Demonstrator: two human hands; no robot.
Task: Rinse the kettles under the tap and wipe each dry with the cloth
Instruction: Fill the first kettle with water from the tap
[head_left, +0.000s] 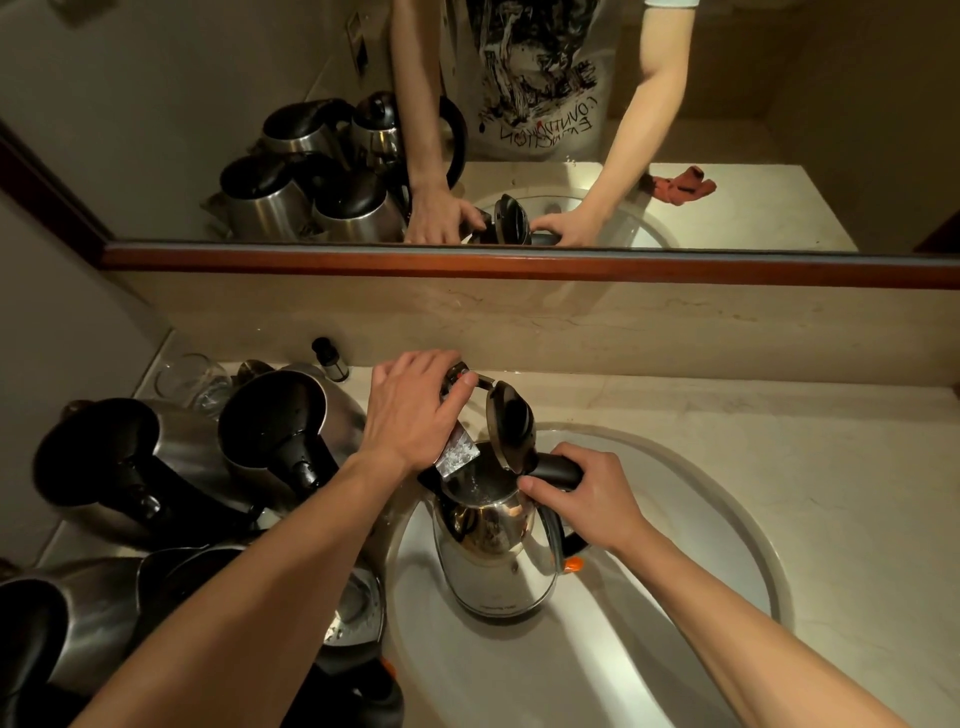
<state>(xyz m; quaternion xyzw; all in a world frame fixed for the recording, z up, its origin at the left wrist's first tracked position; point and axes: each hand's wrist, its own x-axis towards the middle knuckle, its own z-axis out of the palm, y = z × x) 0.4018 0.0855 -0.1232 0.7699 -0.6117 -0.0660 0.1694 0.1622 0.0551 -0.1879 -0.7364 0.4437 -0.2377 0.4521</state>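
Standing upright in the pale sink (701, 545), a steel kettle (493, 561) is held with its black lid (511, 423) flipped open beneath the tap (457, 452). Its black handle is gripped by the curled right hand (582, 499). The tap's top is covered by the left hand (415, 410), fingers curled over it. More kettles (156, 467) are crowded on the marble worktop (779, 415) at left, beside a glass (195, 382). A red cloth (683, 184) is seen only in the wood-framed mirror (519, 260), with both forearms extended.

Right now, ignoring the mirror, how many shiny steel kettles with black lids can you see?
6, probably: one steel kettle in the sink, two at the counter's back left, three crowded near left, partly hidden by the arm.
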